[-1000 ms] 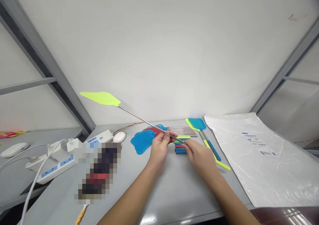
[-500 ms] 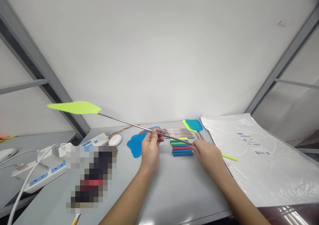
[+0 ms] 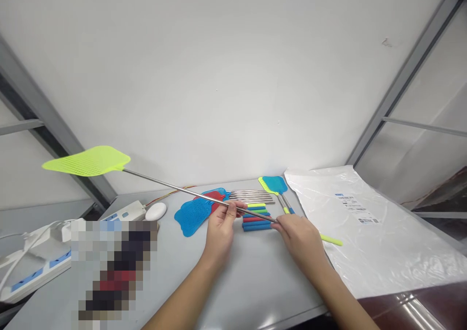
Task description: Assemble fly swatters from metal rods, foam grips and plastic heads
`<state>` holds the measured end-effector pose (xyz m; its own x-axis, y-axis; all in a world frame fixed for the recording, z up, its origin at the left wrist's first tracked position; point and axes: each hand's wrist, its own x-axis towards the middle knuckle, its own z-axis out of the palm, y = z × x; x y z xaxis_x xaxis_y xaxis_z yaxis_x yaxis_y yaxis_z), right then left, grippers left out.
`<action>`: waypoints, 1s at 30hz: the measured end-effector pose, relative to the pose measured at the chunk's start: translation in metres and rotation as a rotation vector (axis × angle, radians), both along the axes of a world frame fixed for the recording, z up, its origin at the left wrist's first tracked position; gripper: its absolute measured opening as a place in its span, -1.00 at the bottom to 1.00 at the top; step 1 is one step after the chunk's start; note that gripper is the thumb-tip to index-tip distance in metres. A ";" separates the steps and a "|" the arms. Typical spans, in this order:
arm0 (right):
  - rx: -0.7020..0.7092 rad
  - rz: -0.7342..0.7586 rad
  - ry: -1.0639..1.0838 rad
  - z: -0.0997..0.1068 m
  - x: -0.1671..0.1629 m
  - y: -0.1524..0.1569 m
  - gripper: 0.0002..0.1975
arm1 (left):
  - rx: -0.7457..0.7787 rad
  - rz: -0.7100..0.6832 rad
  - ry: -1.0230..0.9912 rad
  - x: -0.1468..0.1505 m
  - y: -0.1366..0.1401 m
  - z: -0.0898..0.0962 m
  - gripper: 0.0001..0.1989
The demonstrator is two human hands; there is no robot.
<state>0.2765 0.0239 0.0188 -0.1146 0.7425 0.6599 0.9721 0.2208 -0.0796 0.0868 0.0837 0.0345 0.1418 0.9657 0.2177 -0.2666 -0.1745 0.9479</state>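
Note:
A yellow-green fly swatter (image 3: pixel 89 162) with a long metal rod slants across the view, its head up at the left. My left hand (image 3: pixel 221 228) is closed around the middle of the rod. Farther down, my right hand (image 3: pixel 301 237) wraps the lower end, where rod and handle meet; a yellow-green grip (image 3: pixel 332 240) sticks out behind it. Beneath the rod lie several coloured handle tubes (image 3: pixel 257 227) in a row. Blue swatter heads (image 3: pixel 193 216) and a red one (image 3: pixel 217 195) rest beyond my left hand, near a row of bare metal rods (image 3: pixel 255 193).
Two swatters with handles (image 3: pixel 276 184), one blue and one yellow-green, lie at the back. A white plastic bag (image 3: pixel 383 252) with printing covers the table's right side. At left are a white power strip (image 3: pixel 45 270), a white oval object (image 3: pixel 155 211) and a blurred-out item (image 3: pixel 116 271).
The swatter has rolled, so more of its meshed face shows, and its head sits further left. Both hands keep their hold. The whole view has shifted a little.

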 end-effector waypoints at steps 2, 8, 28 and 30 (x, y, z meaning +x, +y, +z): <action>-0.003 0.000 0.000 0.001 0.004 -0.002 -0.63 | 0.011 -0.009 -0.005 -0.001 0.001 0.002 -0.68; -0.036 -0.003 0.068 0.013 0.023 -0.002 -0.71 | 0.059 -0.021 -0.086 -0.005 0.002 0.013 -0.70; -0.071 0.024 0.097 -0.005 0.019 0.000 -0.65 | 0.079 -0.125 0.060 0.000 0.003 0.008 -0.69; -0.091 0.000 0.105 -0.005 0.021 -0.002 -0.64 | 0.084 -0.079 0.039 -0.002 0.004 0.010 -0.68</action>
